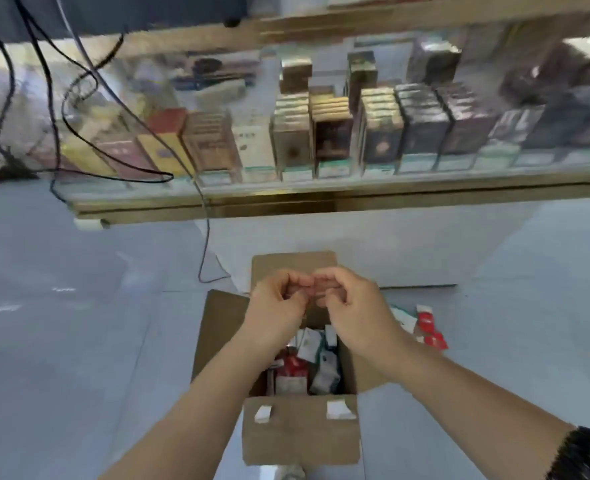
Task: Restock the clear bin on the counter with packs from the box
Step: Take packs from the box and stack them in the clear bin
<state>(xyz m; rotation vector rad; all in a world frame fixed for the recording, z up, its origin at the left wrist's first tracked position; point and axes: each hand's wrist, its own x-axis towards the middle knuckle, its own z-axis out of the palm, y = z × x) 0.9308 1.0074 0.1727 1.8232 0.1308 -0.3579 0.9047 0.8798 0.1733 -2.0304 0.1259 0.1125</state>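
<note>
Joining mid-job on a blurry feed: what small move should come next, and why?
Probably lower the right hand into the open cardboard box and grip a red pack. It and the left hand hover above the box, fingers curled and fingertips meeting, no pack visibly held.

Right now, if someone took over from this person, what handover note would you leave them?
Left hand: above the open box, fingers curled, tips meeting the right hand's. Too blurred to tell whether it pinches anything.
Right hand: the same, mirrored.
Box: on the floor, flaps open, red and white packs loose inside.
Loose packs: on the floor, right of the box.
Counter: beyond the box, rows of packs behind glass. The clear bin cannot be picked out.
Done: box opened.
Left: carry packs from the box to the bin.
</note>
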